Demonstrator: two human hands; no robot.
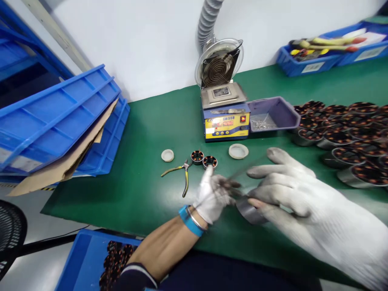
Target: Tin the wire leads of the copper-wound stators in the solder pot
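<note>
Both my hands wear white gloves and work over the green mat. My right hand (291, 194) grips a round metal motor stator (250, 210) by its rim, thumb and lower fingers on it, upper fingers stretched out. My left hand (212, 196) is closed in a pinch at the top of the same stator, on thin wires that are blurred. Two small copper-wound stators (203, 159) lie on the mat just beyond my left hand, with yellow-handled cutters (183, 176) to their left.
A yellow-and-blue solder pot (226, 117) stands at the back centre under a fume extractor fan (218, 64), beside a purple tray (274, 113). Several wound stators (348, 141) crowd the right. Two white caps (238, 151) lie nearby. Blue crates (57, 121) are stacked left.
</note>
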